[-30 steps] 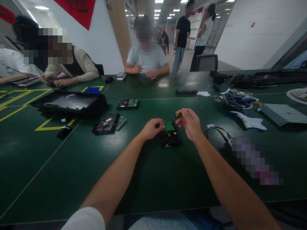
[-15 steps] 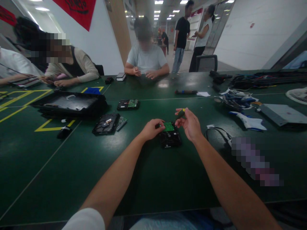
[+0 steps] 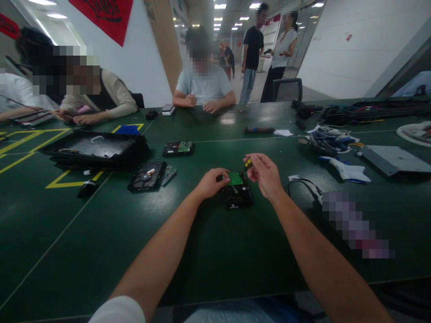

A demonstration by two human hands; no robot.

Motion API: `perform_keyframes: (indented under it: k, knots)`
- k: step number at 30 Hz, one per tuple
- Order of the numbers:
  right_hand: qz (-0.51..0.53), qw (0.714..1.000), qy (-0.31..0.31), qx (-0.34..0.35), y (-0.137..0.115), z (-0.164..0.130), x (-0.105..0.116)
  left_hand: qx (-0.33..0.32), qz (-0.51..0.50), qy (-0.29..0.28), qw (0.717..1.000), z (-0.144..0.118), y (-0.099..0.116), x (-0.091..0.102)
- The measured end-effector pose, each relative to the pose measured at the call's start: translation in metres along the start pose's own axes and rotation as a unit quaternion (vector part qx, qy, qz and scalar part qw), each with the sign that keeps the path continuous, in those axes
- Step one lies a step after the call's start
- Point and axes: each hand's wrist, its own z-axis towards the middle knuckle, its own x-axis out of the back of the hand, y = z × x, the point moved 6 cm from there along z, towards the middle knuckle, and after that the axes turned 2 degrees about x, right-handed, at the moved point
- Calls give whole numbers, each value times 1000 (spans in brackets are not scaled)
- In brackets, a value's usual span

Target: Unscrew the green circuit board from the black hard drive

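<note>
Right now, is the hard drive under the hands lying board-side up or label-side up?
Board-side up. The hard drive lies flat on the table with its green circuit board facing upward.

A black hard drive (image 3: 237,195) lies flat on the green tabletop (image 3: 101,233), its small green circuit board (image 3: 235,178) facing up at the far end. Above the drive's far right corner a screwdriver (image 3: 248,163) (only its yellow-and-black handle shows) stands tilted.

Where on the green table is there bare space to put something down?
Bare table lies between the person's forearms, below the hard drive, and left of the left arm toward the yellow lines. It is crowded on the right by the cables and black cord.
</note>
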Motion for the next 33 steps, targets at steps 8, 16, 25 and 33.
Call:
perform_keyframes:
  k: [8, 16, 25, 33]
  knots:
    - [57, 998, -6, -14, 1, 0, -2, 7, -2, -1, 1000, 1, 0, 0]
    - [-4, 1000, 16, -3, 0, 1, 2, 13, -4, -3, 1000, 0, 1, 0]
    - [30, 999, -3, -16, 1, 1, 0, 9, 0, -2, 1000, 0, 0, 0]
    - [-6, 1000, 7, 3, -2, 0, 0, 10, 9, -4, 1000, 0, 3, 1]
